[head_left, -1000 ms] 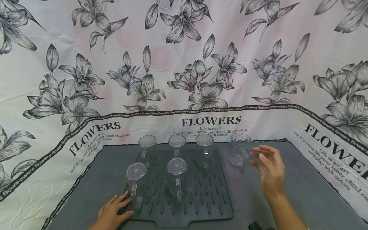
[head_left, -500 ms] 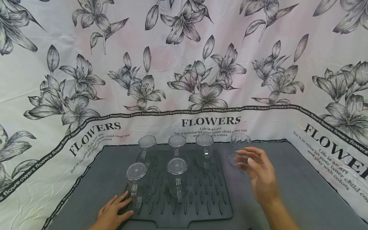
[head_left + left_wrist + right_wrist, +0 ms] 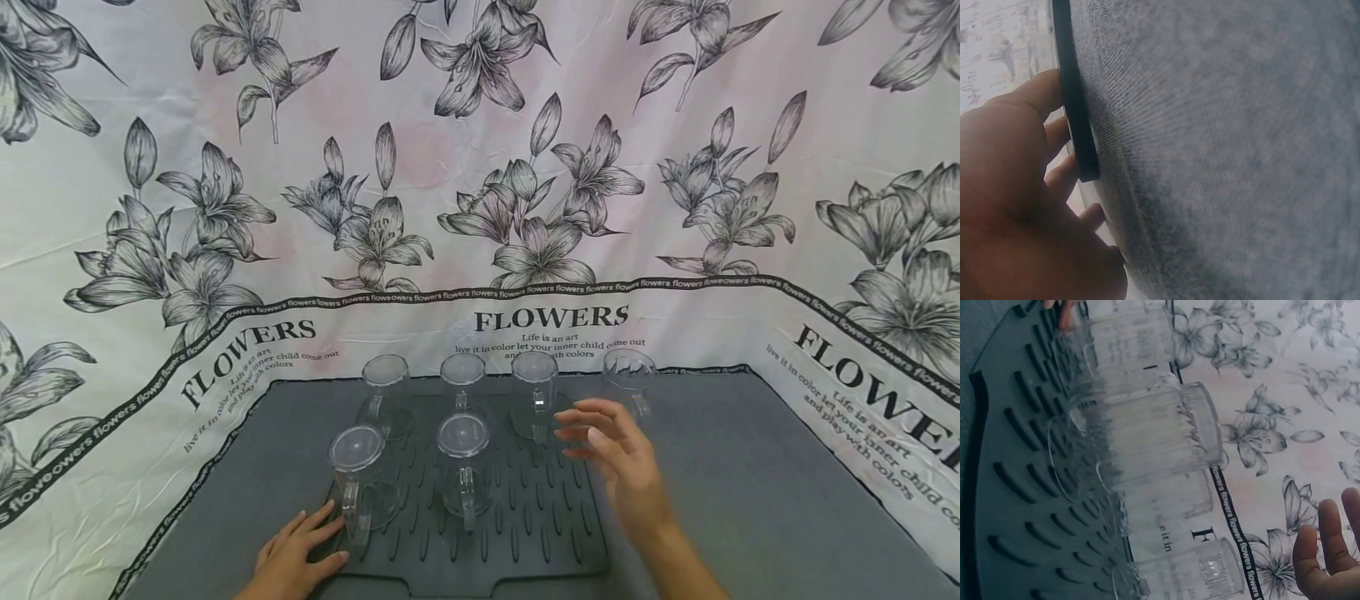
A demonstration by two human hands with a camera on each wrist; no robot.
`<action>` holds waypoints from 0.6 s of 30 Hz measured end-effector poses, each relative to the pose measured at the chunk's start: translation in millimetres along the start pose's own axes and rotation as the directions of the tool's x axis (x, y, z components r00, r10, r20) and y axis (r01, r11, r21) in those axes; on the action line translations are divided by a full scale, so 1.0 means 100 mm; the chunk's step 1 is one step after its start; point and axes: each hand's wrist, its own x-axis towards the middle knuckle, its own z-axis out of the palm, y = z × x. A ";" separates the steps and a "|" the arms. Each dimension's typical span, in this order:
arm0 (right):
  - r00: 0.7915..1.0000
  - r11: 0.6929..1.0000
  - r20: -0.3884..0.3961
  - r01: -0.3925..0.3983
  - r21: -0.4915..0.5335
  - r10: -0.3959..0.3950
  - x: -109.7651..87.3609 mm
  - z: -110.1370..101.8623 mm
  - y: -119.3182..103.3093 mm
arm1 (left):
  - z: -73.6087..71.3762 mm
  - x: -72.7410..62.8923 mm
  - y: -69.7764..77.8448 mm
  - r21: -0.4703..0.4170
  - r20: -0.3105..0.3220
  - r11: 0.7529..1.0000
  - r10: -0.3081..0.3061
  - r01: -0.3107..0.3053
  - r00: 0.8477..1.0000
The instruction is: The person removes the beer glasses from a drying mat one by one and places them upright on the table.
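Several clear glass mugs stand upside down on a dark grey ridged drying mat [image 3: 525, 537]. The front mugs are the left one [image 3: 357, 450] and the middle one [image 3: 462, 435]; behind are a left mug [image 3: 385, 369], a middle mug [image 3: 462, 368] and a right mug [image 3: 534, 365]. Another glass mug [image 3: 628, 367] stands beyond the mat's right edge, partly hidden by my right hand [image 3: 618, 467]. That hand hovers near the mat's right side, fingers loosely bent, holding nothing. My left hand [image 3: 296, 554] rests at the mat's front left edge [image 3: 1075, 94], fingers spread, near the front left mug's handle.
The grey tabletop [image 3: 787, 500] runs around the mat. A white cloth [image 3: 420, 333] printed with lilies and lettering hangs behind and at both sides, meeting the table at its back edge.
My right hand has moved left, from beside the mug at the right, to the mat's right edge. The left hand and the mugs have stayed in place.
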 end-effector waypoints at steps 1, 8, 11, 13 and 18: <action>1.000 1.000 0.002 -0.008 -0.003 0.008 -0.01 0.02 0.02 | 0.00 0.00 0.00 0.001 0.000 1.000 0.001 -0.001 1.000; 0.991 0.991 0.027 -0.130 0.001 0.130 -0.08 0.18 0.15 | -0.01 0.00 -0.02 -0.003 0.011 1.000 -0.004 0.004 1.000; 0.973 0.974 0.037 -0.227 -0.006 0.227 -0.12 0.23 0.24 | -0.01 0.00 -0.01 -0.003 0.011 1.000 -0.006 0.006 1.000; 0.958 0.959 0.036 -0.282 -0.024 0.283 -0.15 0.26 0.29 | 0.00 0.00 -0.01 0.002 0.009 1.000 -0.006 0.006 1.000; 0.918 0.919 0.035 -0.393 -0.043 0.394 -0.20 0.35 0.42 | 0.01 0.01 -0.01 0.010 0.003 1.000 -0.003 0.003 1.000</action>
